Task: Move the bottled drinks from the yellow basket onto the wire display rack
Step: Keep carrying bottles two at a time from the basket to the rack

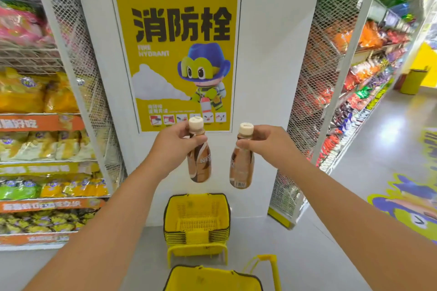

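My left hand (176,144) grips the neck of a brown coffee bottle (199,165) with a cream cap, held upright at chest height. My right hand (264,143) pinches the neck of a second brown coffee bottle (241,170), also upright, a little to the right. Both bottles hang in the air in front of a white pillar. A yellow basket (210,280) sits at the bottom edge below my arms; its inside is mostly out of view. Wire mesh racks (328,66) flank the pillar on both sides.
A stack of several yellow baskets (196,220) stands on the floor against the pillar, under a yellow fire hydrant poster (179,54). Snack shelves (35,149) fill the left; another snack aisle (369,92) runs back on the right, with a yellow bin (412,81) at its end.
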A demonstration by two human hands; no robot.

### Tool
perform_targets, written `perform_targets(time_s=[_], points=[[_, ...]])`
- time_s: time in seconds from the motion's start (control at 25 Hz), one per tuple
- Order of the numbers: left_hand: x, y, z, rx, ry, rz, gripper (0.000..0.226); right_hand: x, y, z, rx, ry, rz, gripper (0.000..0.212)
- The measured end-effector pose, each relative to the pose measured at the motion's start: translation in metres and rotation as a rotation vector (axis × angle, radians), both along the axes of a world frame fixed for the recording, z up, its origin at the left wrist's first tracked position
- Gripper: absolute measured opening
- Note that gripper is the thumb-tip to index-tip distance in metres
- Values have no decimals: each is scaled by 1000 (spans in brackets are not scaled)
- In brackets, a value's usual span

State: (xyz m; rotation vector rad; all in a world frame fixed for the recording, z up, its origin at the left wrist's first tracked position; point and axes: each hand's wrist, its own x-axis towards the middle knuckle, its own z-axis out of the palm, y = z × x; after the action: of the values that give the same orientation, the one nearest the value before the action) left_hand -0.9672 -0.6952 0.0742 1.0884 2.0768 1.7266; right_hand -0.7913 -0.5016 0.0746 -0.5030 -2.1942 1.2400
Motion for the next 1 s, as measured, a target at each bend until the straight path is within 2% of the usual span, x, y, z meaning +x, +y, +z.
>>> perform_targets(time_s=[0.16,0.52,0.8,1.0], points=[[24,-25,21,-12,-6,108,24,1,-4,26,12,9,126,18],[75,-123,34,13,-9,434,24,-24,-70,41,43,21,439,19],[118,-260,41,14,-41,690,42,-59,-197,51,11,30,748,20],[157,-380,45,46,-27,888,29,-64,-327,53,4,46,959,16]])
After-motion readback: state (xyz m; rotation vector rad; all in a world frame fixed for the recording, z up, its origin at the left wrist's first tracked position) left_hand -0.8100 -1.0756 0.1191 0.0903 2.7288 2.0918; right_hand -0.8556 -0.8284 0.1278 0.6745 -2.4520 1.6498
